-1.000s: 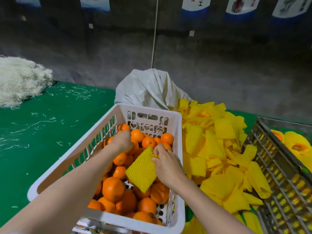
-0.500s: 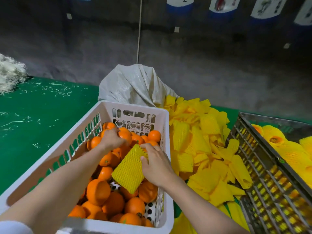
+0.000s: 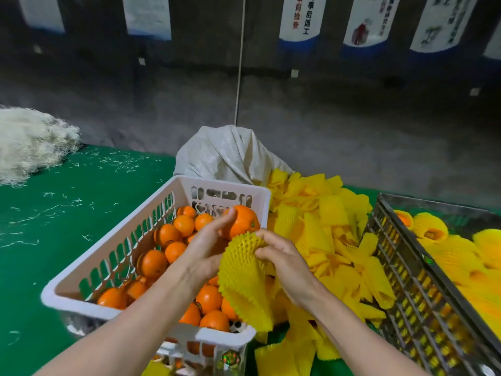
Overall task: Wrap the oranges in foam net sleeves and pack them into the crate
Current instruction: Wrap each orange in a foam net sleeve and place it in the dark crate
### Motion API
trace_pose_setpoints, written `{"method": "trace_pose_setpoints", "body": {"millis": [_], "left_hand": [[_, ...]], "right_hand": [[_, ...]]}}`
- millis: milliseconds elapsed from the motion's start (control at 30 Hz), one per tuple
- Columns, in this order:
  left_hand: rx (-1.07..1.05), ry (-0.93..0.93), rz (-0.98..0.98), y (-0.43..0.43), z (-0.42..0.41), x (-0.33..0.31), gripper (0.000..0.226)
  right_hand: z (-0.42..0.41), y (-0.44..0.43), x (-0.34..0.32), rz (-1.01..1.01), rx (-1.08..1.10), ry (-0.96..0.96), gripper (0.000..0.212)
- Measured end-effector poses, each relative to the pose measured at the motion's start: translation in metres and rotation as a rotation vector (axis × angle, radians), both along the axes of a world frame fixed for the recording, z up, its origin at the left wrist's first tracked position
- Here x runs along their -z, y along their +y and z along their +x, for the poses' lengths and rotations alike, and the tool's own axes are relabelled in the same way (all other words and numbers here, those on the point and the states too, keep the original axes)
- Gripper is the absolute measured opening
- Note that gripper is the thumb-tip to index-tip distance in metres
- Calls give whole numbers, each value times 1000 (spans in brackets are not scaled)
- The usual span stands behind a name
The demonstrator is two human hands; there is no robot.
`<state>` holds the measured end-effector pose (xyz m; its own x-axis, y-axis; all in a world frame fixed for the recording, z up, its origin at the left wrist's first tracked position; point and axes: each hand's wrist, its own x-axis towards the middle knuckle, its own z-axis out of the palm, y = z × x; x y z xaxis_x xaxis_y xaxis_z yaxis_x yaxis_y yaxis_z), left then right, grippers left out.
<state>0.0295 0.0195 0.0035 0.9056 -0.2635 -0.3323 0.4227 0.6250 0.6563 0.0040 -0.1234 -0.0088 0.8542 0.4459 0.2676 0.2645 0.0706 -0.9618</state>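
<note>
My left hand [image 3: 204, 246] grips an orange [image 3: 242, 221] lifted above the white basket [image 3: 113, 267], which holds several loose oranges [image 3: 153, 263]. My right hand [image 3: 282, 257] pinches the top of a yellow foam net sleeve [image 3: 244, 278] that hangs down just below and right of the held orange. The sleeve's upper rim sits close under the fruit. At the right, a grey crate [image 3: 406, 289] contains several oranges wrapped in yellow sleeves [image 3: 431, 229].
A heap of loose yellow foam sleeves [image 3: 320, 221] lies between basket and crate. A white woven sack [image 3: 230, 156] stands behind the basket. Pale shredded fibre [image 3: 29, 142] is piled at the far left on the green table cover [image 3: 54, 226].
My left hand has picked an orange out of the basket and raised it. My right hand has lifted the sleeve up toward the orange, now gripping its top edge.
</note>
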Motion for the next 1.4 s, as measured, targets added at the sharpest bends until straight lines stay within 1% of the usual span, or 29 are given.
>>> {"method": "trace_pose_setpoints", "body": {"millis": [100,167,200,267,333,433,500,567,600,667,700,733,767,800,833,867,900,967,1000,1033,1067,1100,1133,1167,1200,1233,1267,1333,1400], "left_hand": [[111,-24,-20,-29,-21,-1,42],[96,-38,13,-50,-31,2,42],[55,-48,34,-59,-34,4,38],[42,-74,-3,-78,-38,8,37],[29,-88,20,-93,-42,11,36],[64,-160,31,-108,-50,13,40],[115,-257,79,-115,-56,14,62],[62,-305,194,-123,-56,19,78],[18,-309,196,-128,-58,18,79],[-56,-292,86,-139,-56,20,77],[-88,-265,44,-145,-59,19,76],[-136,-245,11,-149,-63,18,64],[-182,-208,49,-153,-64,20,35],[-203,-193,34,-157,-66,24,12],[-196,-170,-21,-160,-65,30,27],[-191,-100,-118,-161,-65,33,27],[-209,-54,-105,-161,-65,35,23],[-230,46,-101,-161,-59,40,32],[-230,76,-131,-160,-59,41,37],[-237,91,-137,-158,-57,42,39],[-236,84,-120,-155,-59,38,40],[-236,26,-38,-154,-59,37,37],[-186,-37,-27,-153,-61,32,36],[-177,-69,-14,-153,-58,31,37],[-167,-76,24,-153,-55,30,41],[-163,-86,35,-154,-52,31,41],[-154,-108,47,-155,-51,31,35],[-137,-177,123,-158,-44,36,8],[-150,-173,122,-159,-41,33,7]], "right_hand": [[-10,-17,-7,-101,-48,-36,17],[-15,-34,-13,-174,-7,-30,12],[-16,-45,-13,-209,46,-37,15],[-17,-68,-11,-311,235,-130,30],[-21,-86,-8,-358,422,-184,29],[-28,-99,-7,-203,553,-109,4],[-33,-106,-5,-168,608,-110,7],[-39,-110,-5,-86,649,-113,11],[-41,-110,-4,-21,671,-104,14],[-46,-110,2,37,705,-86,20],[-49,-108,7,11,734,-115,16],[-49,-106,13,-23,765,-179,7],[-51,-103,19,-62,788,-235,5],[-53,-102,23,-116,793,-255,11],[-55,-100,25,-160,772,-228,12],[-56,-100,25,-152,726,-157,10],[-55,-103,23,-78,679,-56,10],[-51,-110,16,229,608,248,14],[-49,-113,14,361,572,362,17],[-46,-116,16,391,550,386,21],[-45,-117,16,337,541,362,28],[-44,-117,16,219,562,287,43],[-42,-117,14,83,600,187,58],[-40,-119,11,6,647,91,63],[-37,-122,8,-6,692,47,61],[-33,-125,4,35,713,44,57],[-28,-129,3,99,716,61,54],[-24,-133,2,221,667,112,47],[-18,-135,9,212,612,138,37]]}}
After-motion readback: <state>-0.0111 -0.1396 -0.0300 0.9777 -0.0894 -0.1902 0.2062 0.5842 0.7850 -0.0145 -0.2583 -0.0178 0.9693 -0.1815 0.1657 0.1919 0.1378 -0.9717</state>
